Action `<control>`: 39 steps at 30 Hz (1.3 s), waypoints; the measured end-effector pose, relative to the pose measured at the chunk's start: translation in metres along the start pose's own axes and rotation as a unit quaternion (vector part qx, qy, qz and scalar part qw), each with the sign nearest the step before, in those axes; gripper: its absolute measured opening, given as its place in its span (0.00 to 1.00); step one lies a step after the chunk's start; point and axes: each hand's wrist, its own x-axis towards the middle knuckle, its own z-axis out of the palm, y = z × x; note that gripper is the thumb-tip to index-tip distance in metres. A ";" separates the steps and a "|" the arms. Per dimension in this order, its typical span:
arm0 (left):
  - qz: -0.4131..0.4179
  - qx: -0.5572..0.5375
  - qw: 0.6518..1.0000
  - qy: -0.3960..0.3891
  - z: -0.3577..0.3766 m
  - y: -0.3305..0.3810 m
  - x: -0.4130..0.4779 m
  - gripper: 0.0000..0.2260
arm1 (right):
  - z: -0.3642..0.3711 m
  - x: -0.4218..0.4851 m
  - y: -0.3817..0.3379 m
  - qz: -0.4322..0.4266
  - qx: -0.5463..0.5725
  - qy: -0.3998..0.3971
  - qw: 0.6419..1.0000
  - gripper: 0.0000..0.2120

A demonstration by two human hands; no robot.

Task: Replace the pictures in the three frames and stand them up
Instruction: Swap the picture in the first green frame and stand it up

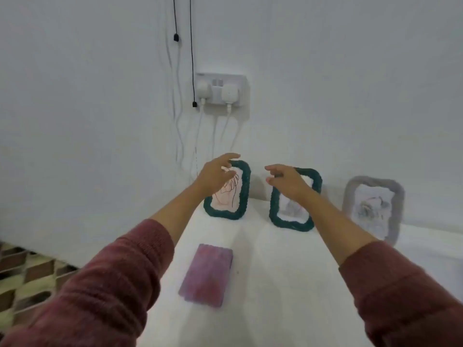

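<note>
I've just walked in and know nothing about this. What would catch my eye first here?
Two outstretched hands, the left hand and right hand, reach with loose fingers over two dark green frames, the left green frame and middle green frame, standing upright at the back of a white table. A grey frame stands further right, and a purple pad lies flat nearer the person.
</note>
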 end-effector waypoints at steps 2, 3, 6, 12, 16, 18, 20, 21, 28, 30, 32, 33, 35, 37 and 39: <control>-0.023 -0.051 0.998 -0.008 -0.002 -0.017 0.000 0.18 | 0.017 0.010 0.003 0.021 0.035 0.017 0.999 0.18; -0.040 -0.076 0.996 -0.020 -0.001 -0.029 -0.001 0.18 | 0.027 0.014 0.007 0.035 0.046 0.014 0.998 0.17; -0.080 -0.119 0.989 -0.034 0.004 -0.068 -0.001 0.17 | 0.057 0.026 0.021 0.083 0.079 0.007 0.993 0.18; -0.118 -0.110 0.987 0.012 0.010 -0.125 0.024 0.20 | 0.089 0.050 0.038 0.106 0.127 0.000 0.986 0.22; -0.117 -0.131 0.984 0.011 0.013 -0.140 0.038 0.21 | 0.099 0.061 0.047 0.103 0.150 0.027 0.983 0.22; -0.124 -0.175 0.977 -0.010 0.013 -0.141 0.039 0.21 | 0.103 0.066 0.052 0.108 0.168 0.050 0.979 0.22; -0.130 -0.203 0.970 -0.022 0.013 -0.145 0.040 0.22 | 0.107 0.069 0.055 0.114 0.196 0.065 0.972 0.21; -0.130 -0.209 0.969 -0.020 0.014 -0.147 0.041 0.21 | 0.109 0.070 0.056 0.116 0.210 0.071 0.968 0.21; -0.115 -0.224 0.967 -0.035 0.010 -0.146 0.048 0.20 | 0.112 0.064 0.054 0.106 0.242 0.113 0.958 0.21; -0.101 -0.228 0.968 -0.044 0.007 -0.142 0.049 0.20 | 0.106 0.057 0.051 0.096 0.245 0.121 0.957 0.21; -0.090 -0.228 0.968 -0.048 0.005 -0.134 0.049 0.20 | 0.097 0.048 0.046 0.079 0.247 0.128 0.957 0.21; -0.086 -0.230 0.968 -0.048 0.004 -0.129 0.048 0.20 | 0.092 0.043 0.043 0.070 0.247 0.130 0.958 0.21; -0.076 -0.240 0.966 -0.050 0.002 -0.117 0.044 0.20 | 0.079 0.031 0.037 0.049 0.245 0.132 0.959 0.21; -0.068 -0.251 0.964 -0.059 0.004 -0.103 0.036 0.20 | 0.063 0.017 0.032 0.033 0.243 0.133 0.960 0.21; -0.064 -0.249 0.964 -0.068 0.010 -0.087 0.026 0.19 | 0.046 0.000 0.029 0.031 0.241 0.137 0.960 0.20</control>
